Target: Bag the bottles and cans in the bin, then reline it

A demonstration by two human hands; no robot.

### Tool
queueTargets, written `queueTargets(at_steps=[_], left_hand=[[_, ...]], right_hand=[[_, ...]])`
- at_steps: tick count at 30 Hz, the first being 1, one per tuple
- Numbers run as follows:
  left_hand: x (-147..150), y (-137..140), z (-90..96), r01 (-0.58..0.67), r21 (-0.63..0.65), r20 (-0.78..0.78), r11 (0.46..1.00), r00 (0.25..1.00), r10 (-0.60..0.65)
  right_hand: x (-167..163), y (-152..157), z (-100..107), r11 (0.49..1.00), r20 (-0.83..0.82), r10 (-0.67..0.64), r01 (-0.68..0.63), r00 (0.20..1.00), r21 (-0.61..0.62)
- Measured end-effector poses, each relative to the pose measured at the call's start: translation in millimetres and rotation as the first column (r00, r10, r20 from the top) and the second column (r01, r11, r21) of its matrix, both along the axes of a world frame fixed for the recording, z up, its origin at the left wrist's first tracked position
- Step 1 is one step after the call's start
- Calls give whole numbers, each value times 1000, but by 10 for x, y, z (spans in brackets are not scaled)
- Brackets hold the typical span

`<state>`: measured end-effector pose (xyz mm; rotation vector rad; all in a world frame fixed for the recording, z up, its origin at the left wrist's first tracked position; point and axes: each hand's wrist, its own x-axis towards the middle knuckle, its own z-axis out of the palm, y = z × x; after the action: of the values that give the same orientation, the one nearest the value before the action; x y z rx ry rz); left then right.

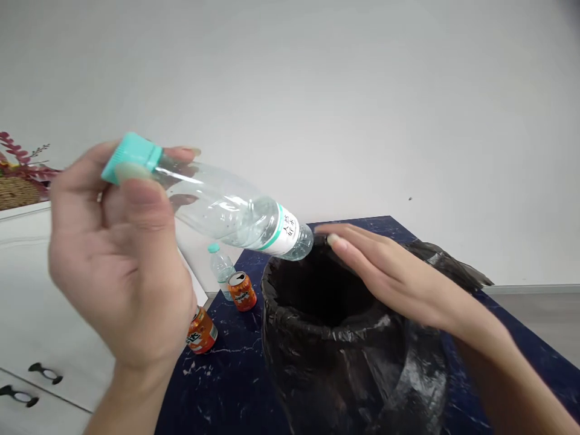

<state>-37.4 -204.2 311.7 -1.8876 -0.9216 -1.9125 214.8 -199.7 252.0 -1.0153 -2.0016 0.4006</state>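
Observation:
My left hand [136, 241] grips a clear plastic water bottle [226, 211] around its turquoise cap and neck. The bottle tilts down to the right, its base over the left part of a bin's opening, and some water shows in its lower half. The bin [335, 362] is lined with a black plastic bag folded over its rim. My right hand [376, 260] is stretched out flat above the far right of the opening, fingers straight and pointing at the bottle's base. Whether its fingertips touch the bottle or the bag I cannot tell.
An orange soda can [243, 292] stands left of the bin, with a second orange can [202, 332] nearer, partly behind my left wrist. Behind them is another capped water bottle [220, 269]. They stand on a dark blue marbled tabletop [226, 386]; a white cabinet [40, 302] is at left.

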Motion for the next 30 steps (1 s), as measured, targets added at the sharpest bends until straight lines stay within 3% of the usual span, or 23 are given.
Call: queueTargets(at_steps=[3,6,8,11,15,18,21,23,25,27,30], left_hand=[[214,131,-1,215,30,45,976,975,-216],[259,128,-128,390,-133,67,911,921,-384],[278,142,-198,427,-247,74,870,903,-423],[335,210,-251,382,-433,35,816,912,-409],[408,360,-305,294,-686,-77,666,880,-468],[427,510,-376,220,-786,-158,577,832,-532],[430,633,-438,95,-845,-276,527,766,-580],[435,659,-442,-15,-831,-397,556,714,-576],[441,634,-410,-78,-773,-499,630,688,-527],[438,578,-354,-84,-709,-537,700,709,-458],[381,505,-286,-52,-650,-498,758,783,-373]], right_hand=[[-3,202,-73,994,-143,-34,18,989,-112],[25,350,-147,962,-238,-50,-17,970,-273],[46,404,-178,952,-260,-84,0,962,-306],[66,436,-193,953,-224,-86,14,971,-301],[72,437,-177,962,-213,-46,-14,976,-273],[70,433,-159,963,-210,-33,-25,977,-268],[72,435,-155,958,-190,-68,10,980,-288],[82,436,-159,952,-174,-96,39,980,-304],[98,432,-164,949,-172,-111,53,979,-310],[119,423,-167,951,-173,-108,51,979,-305],[148,400,-167,953,-160,-113,61,981,-298]])
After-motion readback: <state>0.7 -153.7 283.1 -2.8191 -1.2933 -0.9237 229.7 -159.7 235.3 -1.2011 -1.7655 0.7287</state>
